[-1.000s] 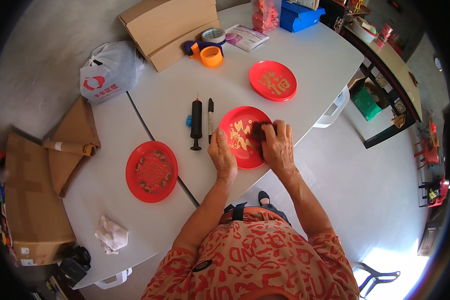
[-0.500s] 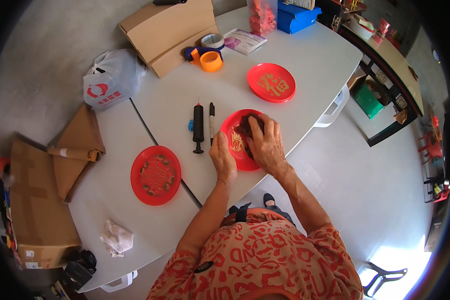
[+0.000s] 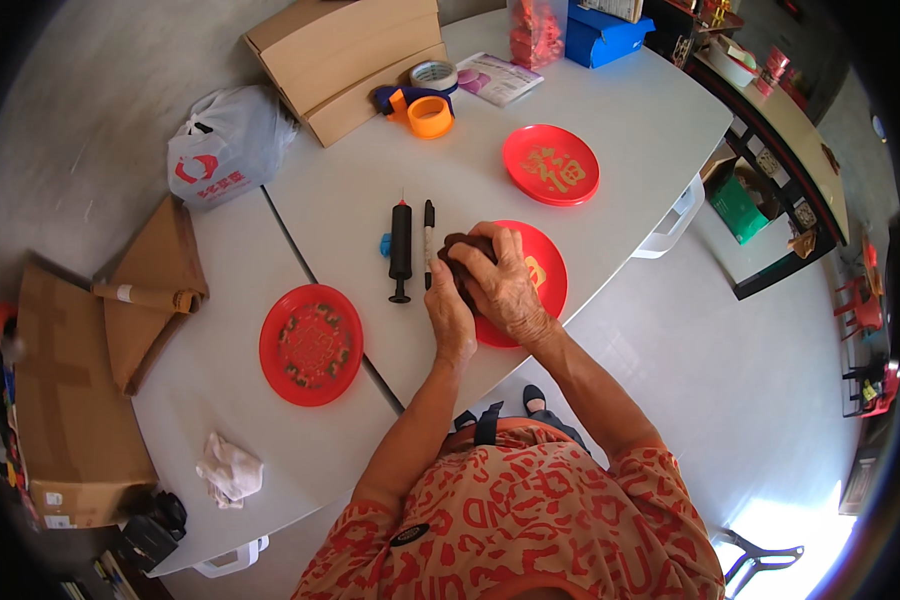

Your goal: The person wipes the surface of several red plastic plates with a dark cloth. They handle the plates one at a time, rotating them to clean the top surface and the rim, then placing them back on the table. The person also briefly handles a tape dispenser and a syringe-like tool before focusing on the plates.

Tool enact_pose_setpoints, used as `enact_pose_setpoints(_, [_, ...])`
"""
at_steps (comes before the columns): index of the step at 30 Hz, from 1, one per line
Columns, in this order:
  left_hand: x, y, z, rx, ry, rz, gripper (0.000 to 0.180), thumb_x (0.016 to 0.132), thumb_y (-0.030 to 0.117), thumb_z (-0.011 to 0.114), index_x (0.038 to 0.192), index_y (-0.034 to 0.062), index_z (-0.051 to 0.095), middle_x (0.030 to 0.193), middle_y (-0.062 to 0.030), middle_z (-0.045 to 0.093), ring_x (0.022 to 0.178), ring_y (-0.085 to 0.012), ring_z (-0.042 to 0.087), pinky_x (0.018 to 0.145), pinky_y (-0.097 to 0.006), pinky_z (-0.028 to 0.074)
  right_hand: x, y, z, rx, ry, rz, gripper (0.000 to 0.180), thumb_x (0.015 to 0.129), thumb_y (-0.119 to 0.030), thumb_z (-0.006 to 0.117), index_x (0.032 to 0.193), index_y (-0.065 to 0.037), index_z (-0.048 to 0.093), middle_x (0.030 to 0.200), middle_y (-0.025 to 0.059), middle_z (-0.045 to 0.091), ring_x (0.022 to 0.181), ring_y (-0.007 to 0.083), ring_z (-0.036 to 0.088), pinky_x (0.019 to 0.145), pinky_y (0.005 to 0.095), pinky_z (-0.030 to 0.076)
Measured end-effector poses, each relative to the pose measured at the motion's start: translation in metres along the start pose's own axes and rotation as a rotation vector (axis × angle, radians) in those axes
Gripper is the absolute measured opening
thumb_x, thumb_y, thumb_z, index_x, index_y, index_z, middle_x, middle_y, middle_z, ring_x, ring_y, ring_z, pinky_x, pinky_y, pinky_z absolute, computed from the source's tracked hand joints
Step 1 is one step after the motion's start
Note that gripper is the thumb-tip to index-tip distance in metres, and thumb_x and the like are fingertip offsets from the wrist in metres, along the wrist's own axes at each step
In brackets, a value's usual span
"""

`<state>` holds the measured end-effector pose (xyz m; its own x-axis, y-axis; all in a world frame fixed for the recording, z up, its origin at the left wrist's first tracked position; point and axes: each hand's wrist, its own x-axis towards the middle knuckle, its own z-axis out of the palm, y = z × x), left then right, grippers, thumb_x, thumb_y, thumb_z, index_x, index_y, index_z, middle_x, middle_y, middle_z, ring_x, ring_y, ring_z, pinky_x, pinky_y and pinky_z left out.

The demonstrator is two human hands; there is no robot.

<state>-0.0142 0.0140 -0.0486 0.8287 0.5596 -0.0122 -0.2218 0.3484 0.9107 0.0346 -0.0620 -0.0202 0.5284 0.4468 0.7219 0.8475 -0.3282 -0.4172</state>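
Observation:
A red plate (image 3: 557, 285) with a gold design lies near the table's front edge, under both hands. My right hand (image 3: 510, 295) curls over a dark brown wad (image 3: 460, 243) that looks like crumpled cloth, pressing it at the plate's left side. My left hand (image 3: 453, 318) is closed at the left rim of that plate, its thumb next to the wad; its fingertips are partly hidden. Left of the hands lie a black marker (image 3: 429, 230) and a black hand pump (image 3: 400, 250) with a needle tip.
Another red plate (image 3: 312, 393) sits on the left, and stacked red plates (image 3: 555, 195) stand at the far right. Farther back are orange tape (image 3: 430, 117), a cardboard box (image 3: 345, 60) and a plastic bag (image 3: 225, 145). A pale cloth (image 3: 230, 470) lies front left.
My right hand has carried the brown wad from the plate's right part to its left side, close to my left hand. The gold design's right part now shows.

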Motion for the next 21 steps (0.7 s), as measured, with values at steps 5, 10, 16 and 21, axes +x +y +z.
enact_pose_setpoints(5, [0.001,-0.006,-0.006,0.15,-0.068,0.045,0.044,0.101,0.034,0.047,0.122,-0.0045,0.057,0.112,-0.0074,0.061,0.103,-0.0116,0.054,0.092,-0.027,0.044,0.0,0.016,-0.008,-0.177,0.056,0.068,0.046,0.065,-0.002,0.07,0.109,-0.011,0.063,0.109,0.0124,0.051,0.098,0.0331,0.051,0.084,0.0421,0.048])
enact_pose_setpoints(10, [-0.002,-0.013,-0.004,0.054,-0.014,0.075,0.034,0.1,0.026,0.052,0.112,-0.004,0.061,0.097,-0.0041,0.063,0.086,-0.0085,0.056,0.079,-0.024,0.048,-0.008,0.031,-0.03,-0.37,0.05,0.208,0.05,0.065,-0.005,0.071,0.113,-0.012,0.06,0.111,0.0114,0.05,0.101,0.0309,0.051,0.087,0.0425,0.044])
enact_pose_setpoints(16, [-0.006,-0.014,-0.003,0.108,0.023,0.097,0.034,0.1,0.029,0.051,0.108,-0.0031,0.062,0.091,-0.0016,0.061,0.083,-0.0071,0.053,0.076,-0.023,0.046,-0.045,0.032,-0.052,-0.415,0.032,0.415,0.055,0.069,-0.01,0.074,0.119,-0.007,0.053,0.111,0.0165,0.049,0.102,0.0354,0.051,0.083,0.044,0.047])
enact_pose_setpoints(21, [-0.004,-0.018,-0.005,0.104,0.062,0.119,0.035,0.1,0.03,0.051,0.11,-0.002,0.061,0.093,-0.0019,0.062,0.085,-0.0076,0.054,0.078,-0.024,0.046,-0.073,-0.002,-0.086,-0.412,-0.332,0.57,0.049,0.073,-0.011,0.072,0.117,-0.002,0.052,0.103,0.0163,0.049,0.096,0.0359,0.056,0.069,0.045,0.054])
